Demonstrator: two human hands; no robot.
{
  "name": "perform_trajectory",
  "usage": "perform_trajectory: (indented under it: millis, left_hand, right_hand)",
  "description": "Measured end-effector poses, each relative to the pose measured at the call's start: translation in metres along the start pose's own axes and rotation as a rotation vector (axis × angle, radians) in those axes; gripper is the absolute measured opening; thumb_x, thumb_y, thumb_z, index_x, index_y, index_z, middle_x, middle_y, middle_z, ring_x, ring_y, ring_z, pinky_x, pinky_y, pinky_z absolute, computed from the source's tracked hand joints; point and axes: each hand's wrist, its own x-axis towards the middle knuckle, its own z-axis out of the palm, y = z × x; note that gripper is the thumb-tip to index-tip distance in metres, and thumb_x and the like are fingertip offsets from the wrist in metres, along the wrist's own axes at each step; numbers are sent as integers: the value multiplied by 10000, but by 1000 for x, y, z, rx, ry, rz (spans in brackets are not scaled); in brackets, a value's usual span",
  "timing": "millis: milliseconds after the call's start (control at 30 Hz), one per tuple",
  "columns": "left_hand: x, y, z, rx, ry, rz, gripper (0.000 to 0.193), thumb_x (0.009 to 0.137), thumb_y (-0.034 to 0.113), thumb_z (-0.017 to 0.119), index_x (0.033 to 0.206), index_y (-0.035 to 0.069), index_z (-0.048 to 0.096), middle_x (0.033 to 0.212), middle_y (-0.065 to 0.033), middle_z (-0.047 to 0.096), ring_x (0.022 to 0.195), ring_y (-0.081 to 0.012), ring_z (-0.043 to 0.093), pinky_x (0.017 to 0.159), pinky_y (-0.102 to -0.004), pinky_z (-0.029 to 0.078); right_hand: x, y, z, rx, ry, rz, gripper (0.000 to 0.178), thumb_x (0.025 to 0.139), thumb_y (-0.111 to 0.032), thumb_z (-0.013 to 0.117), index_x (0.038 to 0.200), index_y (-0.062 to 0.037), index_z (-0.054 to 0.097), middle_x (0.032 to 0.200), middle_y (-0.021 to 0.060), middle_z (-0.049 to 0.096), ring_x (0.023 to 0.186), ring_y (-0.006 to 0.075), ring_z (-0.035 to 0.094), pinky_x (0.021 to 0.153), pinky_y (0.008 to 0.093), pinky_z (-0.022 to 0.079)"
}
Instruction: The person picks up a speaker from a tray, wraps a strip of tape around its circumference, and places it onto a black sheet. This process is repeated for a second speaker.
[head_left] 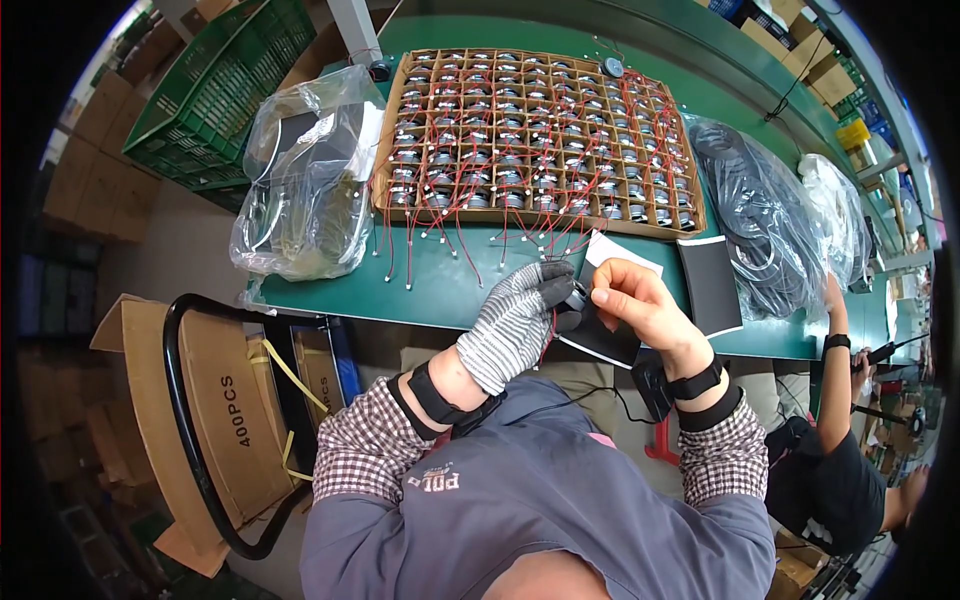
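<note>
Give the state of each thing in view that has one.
Left hand: gloved, holding round part
Right hand: bare, fingers bent, grip unclear
Round part: held
Cardboard tray: open, compartments mostly filled
Red wires: loose, some over tray's edge
Left plastic bag: crumpled, part-filled
Black rings: bagged

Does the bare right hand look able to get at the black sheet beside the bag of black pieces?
Probably yes: the black sheet lies close by the right hand, its middle uncovered. That hand is busy near the dark part in the gloved left hand, so might have to leave that first.
</note>
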Motion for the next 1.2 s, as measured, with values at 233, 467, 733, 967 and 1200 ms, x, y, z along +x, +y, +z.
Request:
perform_trajectory:
  millis: [233,467,733,967,1200]
  left_hand:
    - [-3,1,-1,-284,38,-181,195,841,59,556,1026,-4,556,939,-61,588,841,-119,558,742,-240,470]
    - [-3,4,2,-610,126,-391,253,837,80,573,1068,-13,526,911,-72,578,826,-148,571,716,-282,507]
    - [-5,4,0,-532,97,-467,332,806,61,615,1111,-6,502,921,-94,588,790,-174,605,708,-262,520]
    - [-5,20,-5,-554,175,-408,344,806,60,612,1121,-7,489,925,-94,593,765,-178,617,660,-263,527]
    - [-4,33,-7,-344,335,-210,347,806,46,607,1125,-2,481,920,-89,591,767,-172,616,644,-269,537]
  right_hand:
    - [2,1,4,-10,6,12,143,852,-154,576,777,-66,491,642,-52,450,548,39,418,486,185,340]
    - [3,-2,8,-93,34,50,136,846,-145,577,773,-61,498,642,-51,456,556,32,419,490,183,340]
    - [1,-9,15,-309,70,8,123,842,-132,579,758,-59,527,658,-56,474,557,22,416,484,180,328]
    - [-6,-26,4,-79,225,-61,113,828,-111,593,755,-50,532,622,-59,459,520,21,369,461,188,285]
    - [-19,-25,1,-668,332,-281,291,711,-183,727,579,-66,496,513,-29,461,452,76,429,425,231,322]
